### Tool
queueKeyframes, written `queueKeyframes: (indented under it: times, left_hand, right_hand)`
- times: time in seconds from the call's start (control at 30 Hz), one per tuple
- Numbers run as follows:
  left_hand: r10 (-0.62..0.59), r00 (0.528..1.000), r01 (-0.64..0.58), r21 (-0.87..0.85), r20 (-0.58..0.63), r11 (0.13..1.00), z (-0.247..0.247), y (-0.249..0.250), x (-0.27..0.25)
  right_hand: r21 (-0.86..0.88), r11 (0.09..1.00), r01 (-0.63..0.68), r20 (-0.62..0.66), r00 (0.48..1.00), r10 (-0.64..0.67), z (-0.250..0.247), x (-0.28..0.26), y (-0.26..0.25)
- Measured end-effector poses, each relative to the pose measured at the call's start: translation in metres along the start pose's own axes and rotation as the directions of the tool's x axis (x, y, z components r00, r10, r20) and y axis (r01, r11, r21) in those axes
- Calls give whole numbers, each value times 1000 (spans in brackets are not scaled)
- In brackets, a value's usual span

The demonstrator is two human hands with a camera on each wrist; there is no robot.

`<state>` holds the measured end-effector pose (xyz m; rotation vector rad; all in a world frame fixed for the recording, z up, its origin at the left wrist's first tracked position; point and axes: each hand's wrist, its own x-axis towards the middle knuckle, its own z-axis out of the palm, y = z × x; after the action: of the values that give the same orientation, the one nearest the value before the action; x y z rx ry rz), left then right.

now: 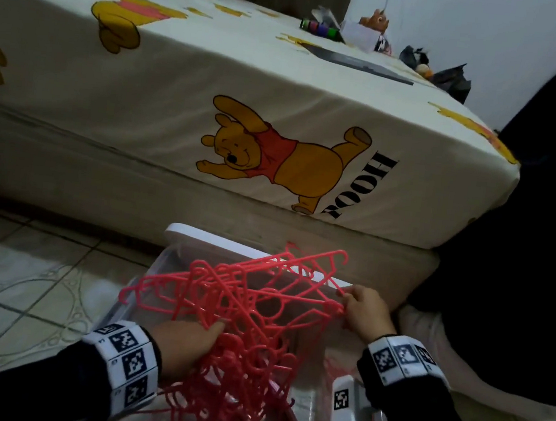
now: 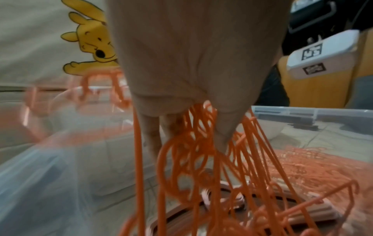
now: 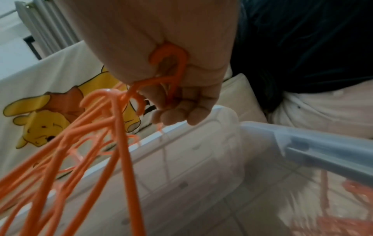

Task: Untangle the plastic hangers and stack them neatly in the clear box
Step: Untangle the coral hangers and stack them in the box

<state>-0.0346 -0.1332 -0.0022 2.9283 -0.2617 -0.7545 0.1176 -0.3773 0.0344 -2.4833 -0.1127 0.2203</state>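
Observation:
A tangled bunch of thin pink-orange plastic hangers [image 1: 245, 316] hangs over the clear plastic box [image 1: 194, 239], held up between both hands. My left hand [image 1: 188, 336] grips the bunch from the left, fingers curled into the loops [image 2: 181, 137]. My right hand [image 1: 362, 308] pinches hanger ends at the bunch's right side; in the right wrist view its curled fingers [image 3: 177, 115] close round hanger hooks [image 3: 171, 63]. More hangers [image 2: 302, 167] lie lower down near the box's clear wall [image 3: 201, 151].
A mattress with a cartoon-bear sheet [image 1: 275, 155] stands just behind the box. Patterned floor tiles [image 1: 21, 286] spread to the left. A dark cloth mass [image 1: 528, 202] fills the right side. Small items [image 1: 357, 33] sit on the bed's far edge.

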Motion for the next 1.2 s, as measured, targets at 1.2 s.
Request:
queueKeyframes:
  times: [1.2]
  left_hand:
    - [170,957,-141,135,-233,981,-45,1,3]
  right_hand:
    - [141,916,376,213,892,-399,23,-59,-49]
